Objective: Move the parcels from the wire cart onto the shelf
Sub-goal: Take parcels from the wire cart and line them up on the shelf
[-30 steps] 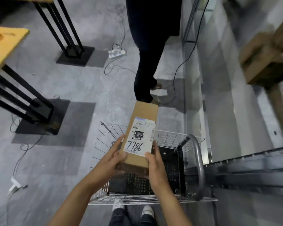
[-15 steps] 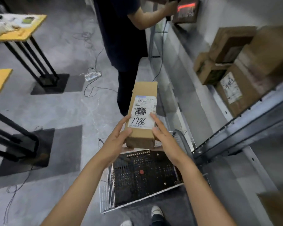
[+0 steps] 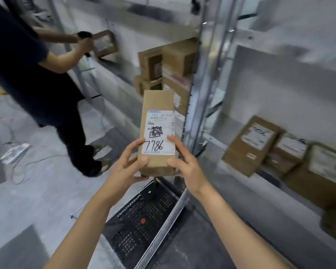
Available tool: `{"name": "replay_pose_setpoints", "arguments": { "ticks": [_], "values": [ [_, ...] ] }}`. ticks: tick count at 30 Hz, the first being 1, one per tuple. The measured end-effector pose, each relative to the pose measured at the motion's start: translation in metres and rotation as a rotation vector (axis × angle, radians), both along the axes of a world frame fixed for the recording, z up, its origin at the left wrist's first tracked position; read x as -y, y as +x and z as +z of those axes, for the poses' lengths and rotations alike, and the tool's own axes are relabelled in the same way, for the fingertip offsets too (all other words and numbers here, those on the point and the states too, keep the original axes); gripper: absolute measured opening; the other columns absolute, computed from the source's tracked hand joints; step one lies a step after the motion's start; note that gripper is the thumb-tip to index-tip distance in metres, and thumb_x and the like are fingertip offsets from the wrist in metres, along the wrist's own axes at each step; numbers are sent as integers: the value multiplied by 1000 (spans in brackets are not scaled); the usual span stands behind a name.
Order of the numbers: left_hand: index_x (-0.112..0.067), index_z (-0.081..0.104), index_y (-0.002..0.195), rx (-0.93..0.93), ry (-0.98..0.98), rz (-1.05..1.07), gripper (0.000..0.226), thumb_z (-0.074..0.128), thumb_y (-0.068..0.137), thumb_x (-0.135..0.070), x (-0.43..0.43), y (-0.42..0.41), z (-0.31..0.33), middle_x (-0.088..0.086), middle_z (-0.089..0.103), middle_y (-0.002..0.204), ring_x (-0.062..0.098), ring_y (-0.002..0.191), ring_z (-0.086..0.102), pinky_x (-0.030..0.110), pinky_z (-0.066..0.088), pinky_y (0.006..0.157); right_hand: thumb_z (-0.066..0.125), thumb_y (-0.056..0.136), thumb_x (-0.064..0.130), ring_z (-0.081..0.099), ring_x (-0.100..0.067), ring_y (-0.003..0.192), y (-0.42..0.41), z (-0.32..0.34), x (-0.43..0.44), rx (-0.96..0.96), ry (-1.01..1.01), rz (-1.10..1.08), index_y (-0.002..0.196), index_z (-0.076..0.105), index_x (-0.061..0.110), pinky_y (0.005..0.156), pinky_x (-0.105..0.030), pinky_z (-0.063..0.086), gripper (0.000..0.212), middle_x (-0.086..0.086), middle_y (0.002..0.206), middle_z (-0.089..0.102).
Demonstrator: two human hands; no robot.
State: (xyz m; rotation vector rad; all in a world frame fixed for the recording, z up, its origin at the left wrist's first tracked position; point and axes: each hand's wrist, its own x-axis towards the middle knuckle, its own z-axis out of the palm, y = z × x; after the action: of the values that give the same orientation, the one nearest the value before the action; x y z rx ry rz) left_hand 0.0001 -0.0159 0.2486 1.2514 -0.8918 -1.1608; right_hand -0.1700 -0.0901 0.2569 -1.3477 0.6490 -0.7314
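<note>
A long brown cardboard parcel (image 3: pixel 158 105) with a white label marked "7786" is held up in front of me, above the wire cart (image 3: pixel 144 220). My left hand (image 3: pixel 124 166) grips its lower left side and underside. My right hand (image 3: pixel 184 164) holds its lower right side, fingers on the label edge. The metal shelf (image 3: pixel 241 183) stands to the right, its upright post just behind the parcel. The cart's black perforated floor shows no parcels in the visible part.
Several brown parcels (image 3: pixel 248 146) sit on the shelf level at right, and more boxes (image 3: pixel 169 63) are stacked on a farther bay. A person in dark clothes (image 3: pixel 37 78) stands at left, reaching to the shelf. Cables and a power strip (image 3: pixel 14 150) lie on the grey floor.
Both hands have lifted the parcel higher and turned it toward the shelf. My view has swung up and right, bringing the shelf's parcels into sight and the cart lower.
</note>
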Motion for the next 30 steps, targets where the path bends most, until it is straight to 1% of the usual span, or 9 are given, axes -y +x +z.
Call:
{"name": "replay_pose_setpoints", "arguments": {
  "ticks": [4,10,12,14,17,20,23,26,30],
  "values": [
    [-44,50,125,5,-67,-150,59,69,69,-40,11,-42,21,-3,66,118,25,109,62,52,51,91,54,80,15,58,-17,116,-48,16,-10,29,-45,-149,116,57,54,88,-35,53,54,7,137,53],
    [-45,49,126,20,-119,-354,63,70,67,-41,19,-117,41,-3,66,118,22,106,64,47,54,88,54,79,15,58,-15,118,-131,31,-36,48,-82,-358,121,55,47,95,-42,51,52,13,130,59],
    [-44,48,128,9,-115,-435,66,72,66,-41,19,-149,44,0,64,122,25,110,62,46,55,86,53,79,16,58,-11,116,-165,35,-49,36,-77,-420,121,54,47,95,-38,51,52,17,127,61],
    [-44,47,128,6,-123,-512,71,77,64,-48,16,-184,46,2,63,125,26,110,62,44,55,84,53,79,18,59,-8,115,-201,38,-65,20,-83,-480,122,53,47,90,-32,52,52,19,126,60],
    [-46,44,130,29,-131,-599,78,79,61,-55,5,-242,46,0,63,125,27,111,62,51,53,88,52,79,20,58,-8,114,-259,41,-93,-4,-95,-559,125,52,47,83,-25,50,52,16,129,58],
    [-48,43,131,48,-150,-680,69,70,68,-48,-11,-305,48,-2,62,125,27,113,60,54,50,91,51,80,21,58,-8,115,-317,42,-123,-6,-114,-655,122,52,49,87,-26,51,51,15,130,57],
    [-53,42,129,65,-167,-755,64,66,71,-48,-24,-354,51,-6,60,126,19,112,60,47,54,88,51,81,22,56,-11,118,-362,44,-149,8,-113,-738,125,50,49,93,-29,51,51,11,134,54],
    [-55,43,127,78,-184,-838,55,63,77,-41,-43,-416,50,-13,62,120,13,108,61,41,56,84,51,81,23,53,-15,121,-418,45,-185,20,-123,-820,121,50,51,97,-35,50,49,4,138,51],
    [-56,44,126,55,-195,-932,55,63,76,-42,-69,-489,47,-12,62,123,15,112,59,44,55,86,51,82,22,54,-16,121,-483,40,-227,-3,-138,-930,124,49,49,88,-27,52,50,2,138,52]
  ]
}}
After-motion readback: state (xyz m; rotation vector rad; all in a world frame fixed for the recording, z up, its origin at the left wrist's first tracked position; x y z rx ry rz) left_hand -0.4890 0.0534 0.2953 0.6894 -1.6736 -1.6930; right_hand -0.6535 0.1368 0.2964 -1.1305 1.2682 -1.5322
